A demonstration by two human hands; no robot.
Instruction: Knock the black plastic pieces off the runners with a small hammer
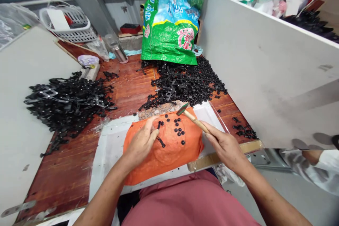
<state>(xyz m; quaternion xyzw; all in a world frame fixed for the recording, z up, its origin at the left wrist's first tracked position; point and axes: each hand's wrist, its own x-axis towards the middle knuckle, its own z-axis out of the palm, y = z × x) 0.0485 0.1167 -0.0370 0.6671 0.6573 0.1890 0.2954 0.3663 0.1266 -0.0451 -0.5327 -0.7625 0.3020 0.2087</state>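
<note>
My right hand (225,145) is wrapped round the wooden handle of a small hammer (196,122), whose metal head is over the far edge of an orange cloth (148,167). On the cloth's left part, my left hand (142,138) pinches a thin black plastic linkage piece (160,140) between thumb and fingers. Part of that piece is hidden by the fingers. Several small round black caps (179,130) lie loose on the cloth between the two hands. Beyond the cloth a speckled stone slab (153,111) shows its surface.
A big heap of black plastic parts (182,81) spills from under a green and blue bag (169,39). Another pile of black linkages (69,99) lies left. Grey panels (267,56) wall both sides. A steel flask (119,52) and white basket (76,33) stand back left.
</note>
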